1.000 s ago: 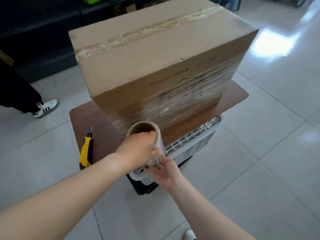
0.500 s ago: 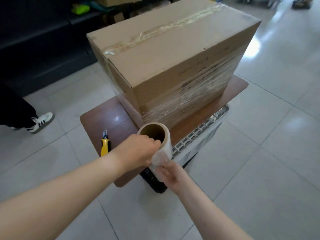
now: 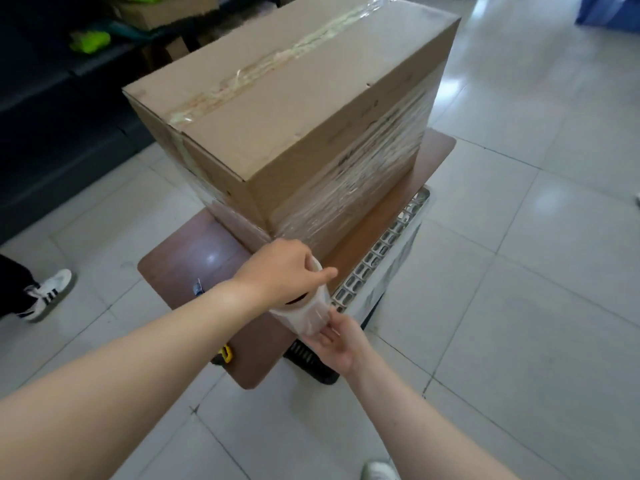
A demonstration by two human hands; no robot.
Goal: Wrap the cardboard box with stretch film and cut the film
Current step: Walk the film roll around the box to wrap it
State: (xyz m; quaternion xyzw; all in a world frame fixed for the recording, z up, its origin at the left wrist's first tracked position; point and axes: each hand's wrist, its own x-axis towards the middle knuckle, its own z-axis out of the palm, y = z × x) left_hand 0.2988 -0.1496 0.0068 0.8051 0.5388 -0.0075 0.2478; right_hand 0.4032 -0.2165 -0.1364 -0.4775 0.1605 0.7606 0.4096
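The cardboard box [image 3: 294, 109] stands on a brown board [image 3: 187, 261], with stretch film [image 3: 367, 174] round its lower half. At its near corner the left hand [image 3: 282, 271] grips the top of the film roll [image 3: 309, 315], and the right hand [image 3: 334, 341] holds its bottom end.

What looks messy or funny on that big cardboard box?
The tape strip along the top of the cardboard box looks messy: it is yellowed, wrinkled and ragged at the near end. The stretch film covers only the lower part of the sides. The left hand and right hand grip the film roll.
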